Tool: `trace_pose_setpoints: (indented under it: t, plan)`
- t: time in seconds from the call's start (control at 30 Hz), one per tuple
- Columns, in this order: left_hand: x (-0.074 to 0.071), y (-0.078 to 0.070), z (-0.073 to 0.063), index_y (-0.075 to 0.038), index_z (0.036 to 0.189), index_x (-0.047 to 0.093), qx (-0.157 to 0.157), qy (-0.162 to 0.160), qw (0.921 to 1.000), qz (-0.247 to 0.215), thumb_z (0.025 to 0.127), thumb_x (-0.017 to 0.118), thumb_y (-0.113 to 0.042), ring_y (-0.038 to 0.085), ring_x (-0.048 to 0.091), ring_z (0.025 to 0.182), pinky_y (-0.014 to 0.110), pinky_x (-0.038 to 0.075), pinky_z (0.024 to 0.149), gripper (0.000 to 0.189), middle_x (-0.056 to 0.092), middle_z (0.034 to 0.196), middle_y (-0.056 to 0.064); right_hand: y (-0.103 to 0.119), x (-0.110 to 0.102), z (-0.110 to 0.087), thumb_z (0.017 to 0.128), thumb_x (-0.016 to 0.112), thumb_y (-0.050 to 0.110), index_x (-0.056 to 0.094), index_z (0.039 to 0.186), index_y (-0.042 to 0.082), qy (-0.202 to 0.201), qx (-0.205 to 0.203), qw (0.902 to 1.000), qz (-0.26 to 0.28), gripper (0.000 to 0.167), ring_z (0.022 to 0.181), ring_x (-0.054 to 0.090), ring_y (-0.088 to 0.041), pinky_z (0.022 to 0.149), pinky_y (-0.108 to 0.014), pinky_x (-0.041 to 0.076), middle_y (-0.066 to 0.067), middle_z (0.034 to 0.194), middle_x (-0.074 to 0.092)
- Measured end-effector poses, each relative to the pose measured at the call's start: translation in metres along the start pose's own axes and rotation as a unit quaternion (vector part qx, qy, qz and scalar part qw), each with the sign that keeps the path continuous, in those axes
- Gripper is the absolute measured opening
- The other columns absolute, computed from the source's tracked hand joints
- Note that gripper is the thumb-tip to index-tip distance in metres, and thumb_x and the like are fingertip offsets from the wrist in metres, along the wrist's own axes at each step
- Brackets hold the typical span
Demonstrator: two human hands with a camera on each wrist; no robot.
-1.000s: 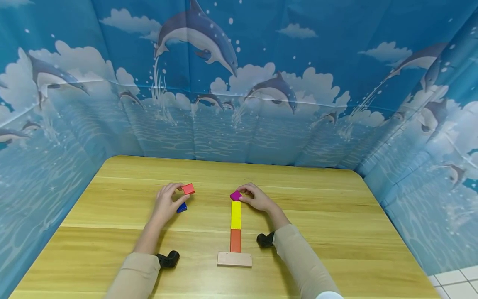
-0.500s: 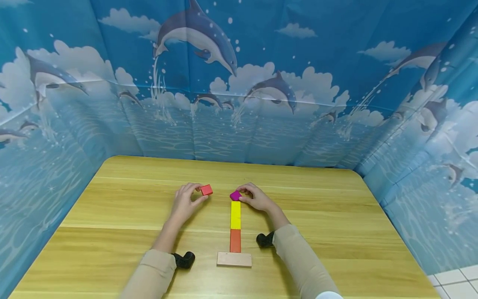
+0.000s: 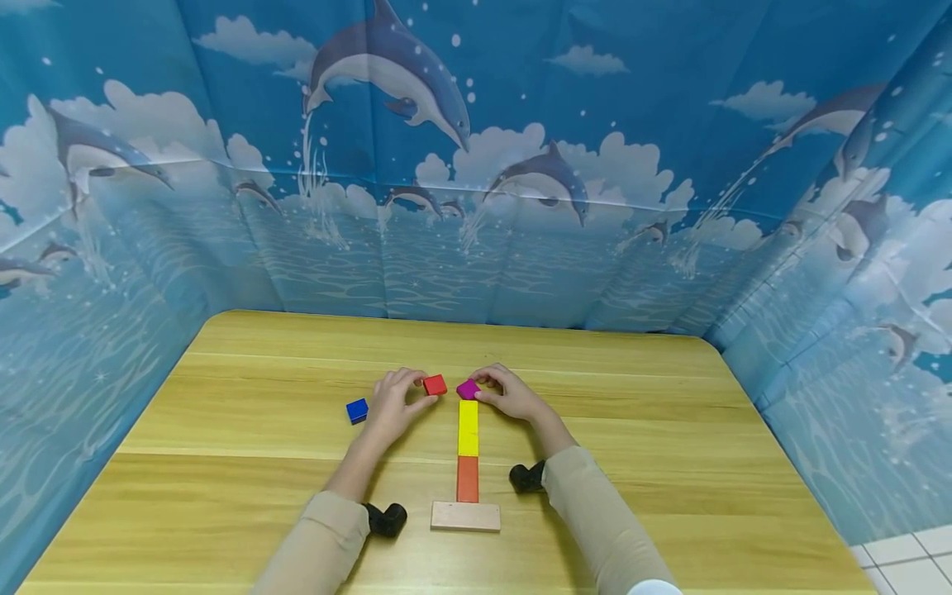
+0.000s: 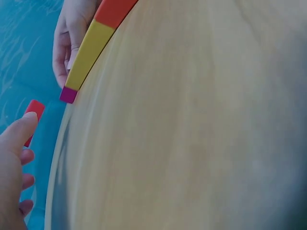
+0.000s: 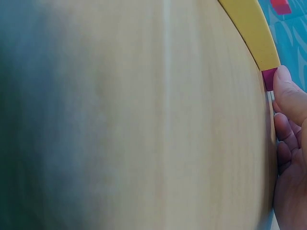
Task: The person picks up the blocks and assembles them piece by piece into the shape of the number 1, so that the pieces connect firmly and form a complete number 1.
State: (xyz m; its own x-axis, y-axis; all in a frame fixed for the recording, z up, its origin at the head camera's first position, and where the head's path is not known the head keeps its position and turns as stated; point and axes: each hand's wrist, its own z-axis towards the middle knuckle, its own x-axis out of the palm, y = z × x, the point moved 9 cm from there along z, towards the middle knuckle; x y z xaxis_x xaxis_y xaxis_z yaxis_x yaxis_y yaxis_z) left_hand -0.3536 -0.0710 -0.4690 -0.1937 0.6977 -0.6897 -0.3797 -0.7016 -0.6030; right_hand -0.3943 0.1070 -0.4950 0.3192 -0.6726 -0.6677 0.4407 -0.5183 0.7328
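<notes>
My left hand (image 3: 390, 408) pinches the red block (image 3: 435, 385), near but apart from the purple block (image 3: 467, 389). My right hand (image 3: 515, 397) pinches the latter at the yellow block's (image 3: 468, 428) far end; blue block (image 3: 357, 411) lies left of my left hand.

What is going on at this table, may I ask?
The person's left hand pinches a red block, apart from a purple block that the right hand grips. The purple block sits at the far end of a line: then a yellow block, an orange block and a pale wooden block set crosswise. A blue block lies on the table, to the left.
</notes>
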Motion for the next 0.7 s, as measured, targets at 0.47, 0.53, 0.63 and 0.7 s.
trace_pose_setpoints:
  t: [0.47, 0.53, 0.63, 0.7]
  plan:
    - [0.022, -0.002, 0.007, -0.01, 0.106, 0.063, -0.009, 0.04, 0.999, 0.018, 0.077, 0.073, -0.031, 0.02, 0.051, 0.09, 0.039, 0.036, 0.084, 0.037, 0.061, 0.092, 0.001, 0.0, -0.001, 0.001, 0.09, 0.057, 0.015, 0.056, 0.116, 0.005, 0.011, 0.001, 0.9999, -0.012, 0.028, 0.092, 0.046, -0.022, 0.083, -0.036, 0.039, -0.011, 0.106, 0.053]
    - [0.024, -0.001, 0.007, -0.01, 0.105, 0.063, -0.012, 0.042, 0.9989, 0.016, 0.077, 0.073, -0.031, 0.02, 0.051, 0.089, 0.039, 0.036, 0.083, 0.037, 0.061, 0.091, 0.0, 0.0, -0.001, 0.001, 0.09, 0.057, 0.016, 0.056, 0.116, 0.005, 0.011, 0.002, 0.9999, -0.012, 0.028, 0.092, 0.046, -0.022, 0.083, -0.036, 0.039, -0.011, 0.107, 0.052]
    - [0.027, 0.001, 0.007, -0.01, 0.104, 0.064, -0.015, 0.045, 0.9987, 0.016, 0.077, 0.073, -0.032, 0.019, 0.05, 0.088, 0.038, 0.035, 0.081, 0.036, 0.06, 0.091, 0.0, 0.0, -0.001, 0.0, 0.09, 0.057, 0.017, 0.056, 0.115, 0.005, 0.012, 0.003, 0.9999, -0.011, 0.028, 0.092, 0.046, -0.022, 0.083, -0.036, 0.039, -0.01, 0.107, 0.052]
    - [0.029, 0.002, 0.007, -0.011, 0.104, 0.064, -0.014, 0.047, 0.9986, 0.02, 0.076, 0.073, -0.033, 0.019, 0.05, 0.087, 0.037, 0.035, 0.08, 0.037, 0.061, 0.091, -0.001, 0.0, -0.001, 0.0, 0.09, 0.057, 0.018, 0.056, 0.115, 0.006, 0.01, 0.003, 0.9999, -0.011, 0.028, 0.092, 0.046, -0.022, 0.083, -0.036, 0.04, -0.01, 0.108, 0.052]
